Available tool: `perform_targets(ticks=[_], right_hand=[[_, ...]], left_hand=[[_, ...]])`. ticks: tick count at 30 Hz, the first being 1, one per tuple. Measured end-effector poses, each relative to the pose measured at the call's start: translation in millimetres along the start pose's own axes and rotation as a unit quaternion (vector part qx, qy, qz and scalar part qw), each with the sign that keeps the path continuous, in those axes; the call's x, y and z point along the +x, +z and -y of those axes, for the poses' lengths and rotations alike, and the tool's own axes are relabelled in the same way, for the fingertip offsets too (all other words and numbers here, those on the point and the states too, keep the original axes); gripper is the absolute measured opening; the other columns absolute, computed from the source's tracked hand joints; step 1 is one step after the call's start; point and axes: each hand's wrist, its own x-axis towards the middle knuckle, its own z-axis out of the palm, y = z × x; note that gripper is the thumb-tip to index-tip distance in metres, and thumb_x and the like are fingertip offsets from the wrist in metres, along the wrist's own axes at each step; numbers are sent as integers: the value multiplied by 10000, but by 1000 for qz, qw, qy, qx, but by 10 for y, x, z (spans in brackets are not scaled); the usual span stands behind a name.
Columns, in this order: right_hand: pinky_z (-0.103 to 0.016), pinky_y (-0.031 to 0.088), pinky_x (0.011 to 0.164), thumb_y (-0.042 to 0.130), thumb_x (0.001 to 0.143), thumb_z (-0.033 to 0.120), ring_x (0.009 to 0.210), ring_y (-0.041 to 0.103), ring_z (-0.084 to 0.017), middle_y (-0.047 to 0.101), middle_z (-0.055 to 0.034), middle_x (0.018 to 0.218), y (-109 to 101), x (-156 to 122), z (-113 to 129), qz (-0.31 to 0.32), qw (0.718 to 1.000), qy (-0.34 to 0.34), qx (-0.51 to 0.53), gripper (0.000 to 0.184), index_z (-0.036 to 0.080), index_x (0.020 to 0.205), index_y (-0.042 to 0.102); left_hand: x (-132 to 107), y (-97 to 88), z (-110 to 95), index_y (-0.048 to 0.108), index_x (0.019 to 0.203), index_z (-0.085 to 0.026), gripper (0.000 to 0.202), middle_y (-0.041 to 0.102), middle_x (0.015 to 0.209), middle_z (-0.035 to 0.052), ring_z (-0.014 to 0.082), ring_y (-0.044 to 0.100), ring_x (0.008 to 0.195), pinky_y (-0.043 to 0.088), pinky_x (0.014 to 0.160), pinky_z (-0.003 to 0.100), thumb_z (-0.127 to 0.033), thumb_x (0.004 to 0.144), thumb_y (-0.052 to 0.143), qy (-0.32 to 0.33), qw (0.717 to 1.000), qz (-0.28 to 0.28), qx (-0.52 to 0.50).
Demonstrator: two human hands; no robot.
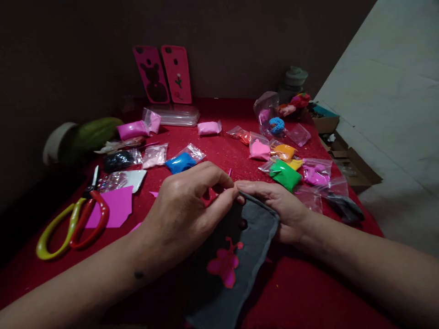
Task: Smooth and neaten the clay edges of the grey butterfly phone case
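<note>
Red cloth (157, 269) covers the table before us, backed by a dark wall (233, 50), with pale tiles (394, 91) off to the right. We have the grey case (219, 242) near us at the front, tilted, a pink butterfly (225, 265) on its face. Our right hand (283, 208) grasps it around the upper right corner, the palm behind it and fingertips at the top edge. Our left hand (192, 201) comes over the other side, thumb and forefinger brought together at that same edge; we cannot tell whether they pinch the case or something small there. Just below those fingertips we see a dark round spot (243, 223).

To our left lie scissors (89, 199), partly over pink paper (113, 208), with a black packet (120, 160) beyond. Past our left hand is a blue packet (181, 163); near our right, a green packet (284, 174) and a magenta packet (316, 173). At the back, a bear case (153, 80) and a flower case (176, 73) lean against the wall behind a clear box (174, 115), and a jar (295, 80) stands at the far right.
</note>
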Motion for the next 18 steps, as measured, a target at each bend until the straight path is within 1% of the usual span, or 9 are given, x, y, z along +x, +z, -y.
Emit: perform_targets(ticks=[2,6,13,18], right_hand=[[-210,492,539,572,782,125,472,570,-88,603,17,545,-6,-4,-10,5,1000,-8,-6,108,124,679,603],[-220,501,544,542,779,107,486,588,-99,626,-1,557,-33,-7,-19,10,1000,-14,-11,119,120,685,613],[-205,498,507,489,771,67,482,603,-101,645,-14,564,-29,-2,-14,12,1000,-15,-13,165,103,716,640],[-212,507,531,485,780,77,484,583,-93,630,-3,564,-30,-1,-17,16,999,-13,-25,164,107,716,633]], left_hand=[[20,-14,-11,649,763,-152,123,639,747,-3,104,578,675,413,630,215,-198,849,574,19,1000,5,20],[37,-20,-27,649,770,-140,107,629,728,-6,95,556,646,394,603,209,-180,842,580,29,999,14,44],[35,18,1,649,783,-137,117,628,779,6,91,579,704,413,653,192,-139,861,561,88,995,7,55],[16,-9,25,673,811,-166,101,657,824,-6,83,609,733,428,673,171,-158,867,589,96,994,2,56]])
